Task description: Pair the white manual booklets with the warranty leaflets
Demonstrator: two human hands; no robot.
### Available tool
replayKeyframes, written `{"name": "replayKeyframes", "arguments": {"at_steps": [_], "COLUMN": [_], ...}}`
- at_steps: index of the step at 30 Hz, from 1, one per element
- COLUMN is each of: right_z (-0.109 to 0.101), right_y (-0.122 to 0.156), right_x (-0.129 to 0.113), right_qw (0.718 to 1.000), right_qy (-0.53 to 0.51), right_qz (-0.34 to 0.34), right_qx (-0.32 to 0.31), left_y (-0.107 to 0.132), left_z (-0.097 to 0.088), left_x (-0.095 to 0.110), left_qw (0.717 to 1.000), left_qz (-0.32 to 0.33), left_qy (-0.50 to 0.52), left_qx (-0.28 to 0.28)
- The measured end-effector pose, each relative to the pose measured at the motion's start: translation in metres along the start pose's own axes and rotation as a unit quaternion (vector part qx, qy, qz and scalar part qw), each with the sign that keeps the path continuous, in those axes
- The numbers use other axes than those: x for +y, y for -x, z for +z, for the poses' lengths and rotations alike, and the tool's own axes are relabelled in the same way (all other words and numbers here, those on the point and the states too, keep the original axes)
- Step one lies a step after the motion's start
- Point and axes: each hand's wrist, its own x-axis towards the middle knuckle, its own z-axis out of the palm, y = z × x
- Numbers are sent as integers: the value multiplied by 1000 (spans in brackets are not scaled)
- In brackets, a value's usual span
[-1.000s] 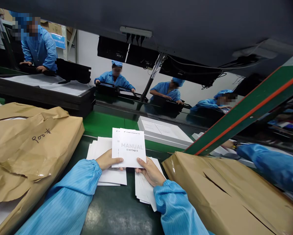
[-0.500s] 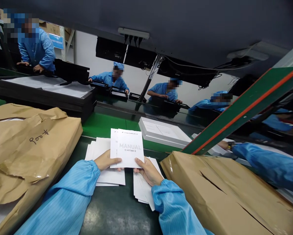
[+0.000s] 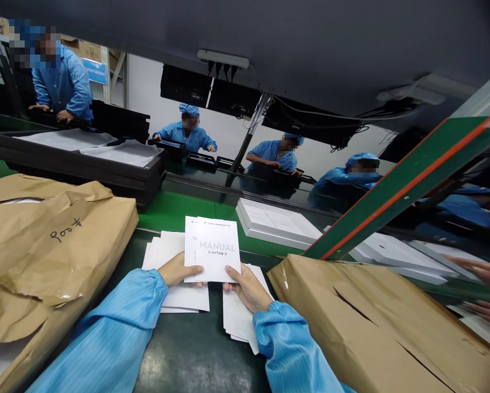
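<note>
Both my hands hold up a small stack of white booklets (image 3: 214, 254); the front one reads MANUAL. My left hand (image 3: 179, 269) pinches the lower left corner with the thumb on top. My right hand (image 3: 247, 286) grips the lower right corner. Under my left hand lies a pile of white sheets (image 3: 175, 295) on the dark green bench (image 3: 195, 349). A second white pile (image 3: 236, 319) lies under my right wrist.
A crumpled brown paper parcel (image 3: 43, 245) fills the left. Another brown parcel (image 3: 371, 322) lies at right. A white flat box (image 3: 275, 221) rides the green conveyor behind. Black trays (image 3: 84, 158) stand at back left. Several people in blue coats work across the line. A green rail (image 3: 396, 188) slants at right.
The blue sleeve reaching in at the right has withdrawn; only blurred fingers remain at the right edge. My hands and the booklets have barely moved.
</note>
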Motion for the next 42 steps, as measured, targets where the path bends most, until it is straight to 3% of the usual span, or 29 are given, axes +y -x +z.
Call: {"name": "replayKeyframes", "arguments": {"at_steps": [14,42], "right_z": [0,2], "right_y": [-1,-1], "right_x": [1,1], "right_qw": [1000,999], "right_qy": [15,33], "right_qz": [-10,-14], "right_qx": [6,17], "left_y": [-2,-3], "left_z": [0,1], "left_x": [-7,-6], "left_qw": [998,998], "left_qz": [-7,-10], "left_qy": [3,-5], "left_qx": [56,57]}}
